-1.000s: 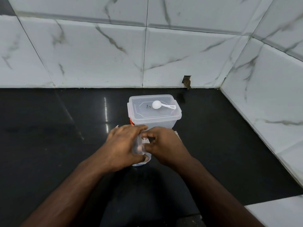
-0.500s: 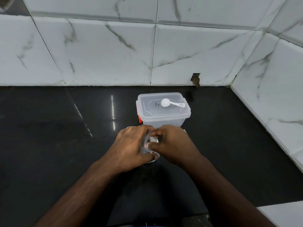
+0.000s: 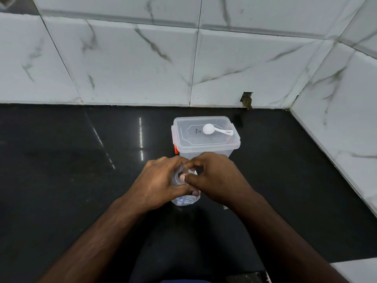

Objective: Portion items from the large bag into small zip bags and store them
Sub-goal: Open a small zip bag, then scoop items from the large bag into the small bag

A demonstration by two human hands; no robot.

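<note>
Both hands, left hand (image 3: 157, 182) and right hand (image 3: 218, 180), pinch 1 crinkly clear zip bag (image 3: 186, 199) over glossy black counter (image 3: 61, 170).

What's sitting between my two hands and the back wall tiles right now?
In the head view, a lidded clear plastic container with a white scoop on its lid; behind it, bare black countertop.

bright, even light | glare streaks on black counter (image 3: 140, 137) | edges bowed | focus sharp
</note>
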